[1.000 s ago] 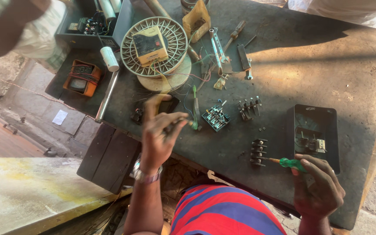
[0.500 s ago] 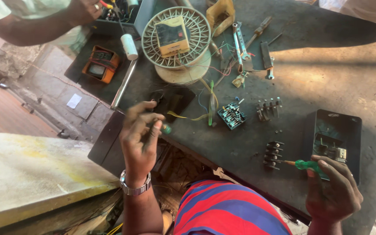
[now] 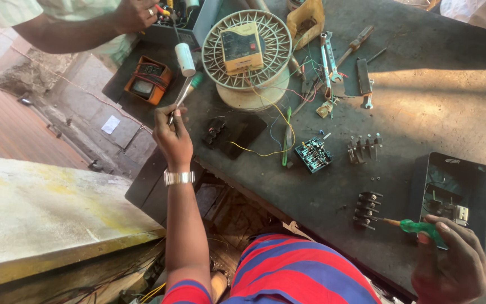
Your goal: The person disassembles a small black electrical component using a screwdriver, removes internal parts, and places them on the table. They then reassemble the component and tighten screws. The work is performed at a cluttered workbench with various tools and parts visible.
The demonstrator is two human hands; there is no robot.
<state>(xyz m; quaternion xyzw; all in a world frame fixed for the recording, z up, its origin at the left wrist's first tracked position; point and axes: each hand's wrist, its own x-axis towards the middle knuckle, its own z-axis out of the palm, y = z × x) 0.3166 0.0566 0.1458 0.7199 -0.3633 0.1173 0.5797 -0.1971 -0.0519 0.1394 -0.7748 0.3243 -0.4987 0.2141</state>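
Head view: grey box [image 3: 201, 25] holds wires; round wire guard [image 3: 248, 49] carries yellow meter [image 3: 242, 48].

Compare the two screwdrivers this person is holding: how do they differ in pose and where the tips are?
The screwdriver in the left hand is raised off the bench, shaft in the fingers, green-tipped handle pointing away toward the white wire fan guard. The green-handled screwdriver in the right hand lies low, gripped by its handle, tip at the black terminal block. The first tip is hidden in the hand. Both are slim with green on the handle.
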